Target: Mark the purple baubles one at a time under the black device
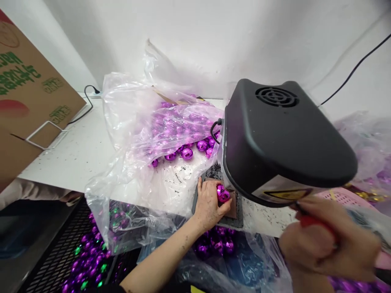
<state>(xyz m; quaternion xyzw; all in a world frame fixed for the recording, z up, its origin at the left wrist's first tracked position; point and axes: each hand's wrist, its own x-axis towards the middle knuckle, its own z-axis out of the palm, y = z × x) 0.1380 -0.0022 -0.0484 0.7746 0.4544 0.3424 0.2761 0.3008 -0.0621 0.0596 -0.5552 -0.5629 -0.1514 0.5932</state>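
My left hand [208, 204] pinches a shiny purple ball [222, 194] and holds it on a small brown pad [233, 207] on a dark base plate, right under the head of a black machine [281, 138]. My right hand [328, 244] is low at the right, blurred, its fingers closed round a red-handled lever [311, 221] that runs up toward the machine. A clear plastic bag [143, 134] full of purple balls [186, 152] lies just behind my left hand.
The white table [76, 154] is speckled with black bits. A cardboard box [27, 93] stands at the left over a wire frame. More bags of purple and green balls [91, 252] lie below the table edge. A pink basket [345, 197] sits at right. Cables run along the wall.
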